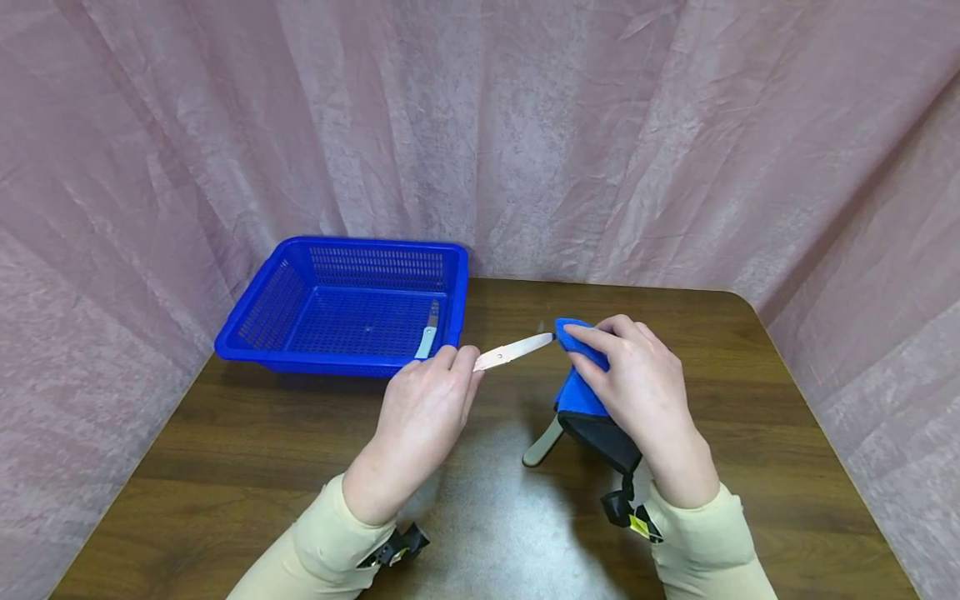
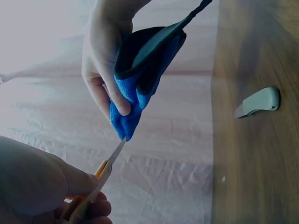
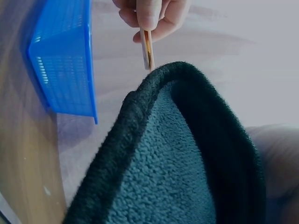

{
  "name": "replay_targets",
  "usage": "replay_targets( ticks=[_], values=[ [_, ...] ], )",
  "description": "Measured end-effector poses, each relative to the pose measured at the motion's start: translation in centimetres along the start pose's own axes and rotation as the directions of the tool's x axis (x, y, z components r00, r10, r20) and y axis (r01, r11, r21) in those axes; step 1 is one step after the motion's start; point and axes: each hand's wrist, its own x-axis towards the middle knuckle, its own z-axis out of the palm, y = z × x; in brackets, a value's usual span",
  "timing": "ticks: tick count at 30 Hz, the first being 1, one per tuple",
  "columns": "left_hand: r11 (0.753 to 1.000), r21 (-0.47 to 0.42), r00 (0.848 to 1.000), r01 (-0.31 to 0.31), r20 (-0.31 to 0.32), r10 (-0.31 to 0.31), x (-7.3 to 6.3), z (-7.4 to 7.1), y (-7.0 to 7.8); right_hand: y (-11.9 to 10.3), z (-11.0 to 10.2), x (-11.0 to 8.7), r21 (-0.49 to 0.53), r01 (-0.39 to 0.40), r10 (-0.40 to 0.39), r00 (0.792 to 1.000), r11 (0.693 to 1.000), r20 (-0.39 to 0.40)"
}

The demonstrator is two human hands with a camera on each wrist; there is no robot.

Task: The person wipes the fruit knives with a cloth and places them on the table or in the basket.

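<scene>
Left hand [image 1: 431, 396] holds a knife [image 1: 515, 350] above wood-grain table [image 1: 735, 383], pink curtain [image 1: 480, 150] behind.

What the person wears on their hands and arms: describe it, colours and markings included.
The left hand and right hand are ungloved. The left sleeve and right sleeve are plain pale yellow, bunched thickly near the wrists. The left wrist camera and right wrist camera are black; a bright yellow patch shows beside the right one.

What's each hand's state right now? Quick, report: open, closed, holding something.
Left hand: closed, gripping the knife.
Right hand: closed, pinching the blue cloth.
</scene>
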Motion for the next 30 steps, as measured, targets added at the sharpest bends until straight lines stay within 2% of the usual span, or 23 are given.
replay_targets(
  ticks=[5,8,18,25,30],
  values=[
    [1.000,0.005,1.000,0.003,-0.005,-0.003,0.0,0.0,-0.1,0.0,-0.2,0.0,0.008,-0.032,0.032,0.999,0.999,0.002],
    [1.000,0.006,1.000,0.008,-0.001,-0.008,0.0,0.0,-0.1,-0.1,-0.2,0.0,0.018,-0.026,0.026,1.000,1.000,-0.005],
    [1.000,0.002,1.000,0.016,0.016,-0.016,0.1,-0.1,-0.1,-1.1,0.3,-0.2,0.043,0.105,-0.103,0.993,0.994,-0.050],
    [1.000,0.007,0.999,0.010,0.033,-0.010,0.0,-0.2,0.0,-2.2,0.9,-0.4,0.053,0.203,-0.201,0.978,0.978,-0.052],
    [1.000,0.009,0.999,0.008,0.046,-0.008,0.1,-0.3,0.0,-2.8,1.1,-0.5,0.058,0.225,-0.223,0.974,0.973,-0.039]
  ],
)
